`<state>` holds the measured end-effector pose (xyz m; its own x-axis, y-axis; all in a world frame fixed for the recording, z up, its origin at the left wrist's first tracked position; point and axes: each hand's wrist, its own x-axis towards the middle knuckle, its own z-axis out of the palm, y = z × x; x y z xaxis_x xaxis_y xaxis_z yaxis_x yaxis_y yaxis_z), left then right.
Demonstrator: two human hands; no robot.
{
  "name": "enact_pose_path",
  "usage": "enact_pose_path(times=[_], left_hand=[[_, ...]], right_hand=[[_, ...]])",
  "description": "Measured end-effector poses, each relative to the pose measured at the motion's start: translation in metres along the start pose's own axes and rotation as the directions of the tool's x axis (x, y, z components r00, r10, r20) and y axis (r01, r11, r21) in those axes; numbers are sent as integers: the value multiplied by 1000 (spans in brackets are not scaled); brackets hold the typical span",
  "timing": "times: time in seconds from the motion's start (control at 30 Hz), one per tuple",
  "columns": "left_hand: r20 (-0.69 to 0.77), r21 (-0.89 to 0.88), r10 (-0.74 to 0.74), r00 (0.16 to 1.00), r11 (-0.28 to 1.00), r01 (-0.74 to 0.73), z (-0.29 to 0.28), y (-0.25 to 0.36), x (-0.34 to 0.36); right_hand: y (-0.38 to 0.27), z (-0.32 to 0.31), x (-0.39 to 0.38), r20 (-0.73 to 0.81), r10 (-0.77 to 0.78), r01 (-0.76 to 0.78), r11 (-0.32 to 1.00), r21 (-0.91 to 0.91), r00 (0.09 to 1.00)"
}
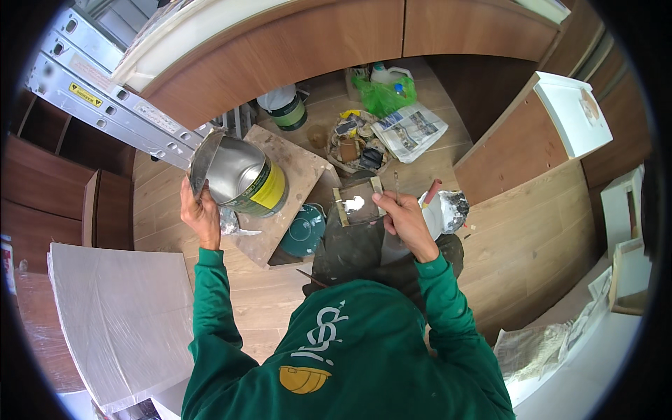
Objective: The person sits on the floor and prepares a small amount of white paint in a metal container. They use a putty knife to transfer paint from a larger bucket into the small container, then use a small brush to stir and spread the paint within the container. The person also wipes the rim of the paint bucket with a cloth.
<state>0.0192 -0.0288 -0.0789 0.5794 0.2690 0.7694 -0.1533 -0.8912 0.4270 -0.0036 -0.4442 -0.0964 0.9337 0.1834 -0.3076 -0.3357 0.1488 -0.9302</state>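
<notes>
My left hand (pixel 201 213) grips the raised metal lid (pixel 206 162) of a paint can at its lower edge. The can (pixel 264 190), with a yellow and dark green label and a shiny inside, stands next to it on a wooden box. Over my lap is a small flat board (pixel 362 203) with light strips along two sides and a white blob (pixel 355 204) on it. My right hand (pixel 406 222) is closed at the board's right strip, a thin brush-like stick (pixel 397 180) rising from its fingers. Its tip is too small to make out.
The stained wooden box (pixel 301 164) has a teal bucket (pixel 305 229) by its open side. Ahead lie a bag of tools (pixel 358 142), newspaper (pixel 411 131), a green plastic bag (pixel 383 96) and another can (pixel 285 108). A red-handled tool (pixel 432 190) rests by a white container (pixel 445 211). A ladder (pixel 105 98) leans left.
</notes>
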Motion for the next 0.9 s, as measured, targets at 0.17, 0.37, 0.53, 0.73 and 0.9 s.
enact_pose_path(times=[0.17,0.37,0.53,0.73,0.9], left_hand=[[94,15,-39,995,999,38,-17,12,3],[233,122,61,971,988,-92,-42,34,8],[504,-180,-11,864,976,118,-50,34,16],[513,-92,19,858,995,33,-54,38,19],[367,-151,30,930,988,28,-61,42,23]], right_hand=[[1,2,1,-39,15,-13,999,44,999],[2,5,2,-60,16,-11,997,78,998],[3,5,0,-71,4,0,999,45,997],[5,6,-8,-54,-24,30,993,113,998],[5,-3,-16,-89,-20,24,999,47,996]])
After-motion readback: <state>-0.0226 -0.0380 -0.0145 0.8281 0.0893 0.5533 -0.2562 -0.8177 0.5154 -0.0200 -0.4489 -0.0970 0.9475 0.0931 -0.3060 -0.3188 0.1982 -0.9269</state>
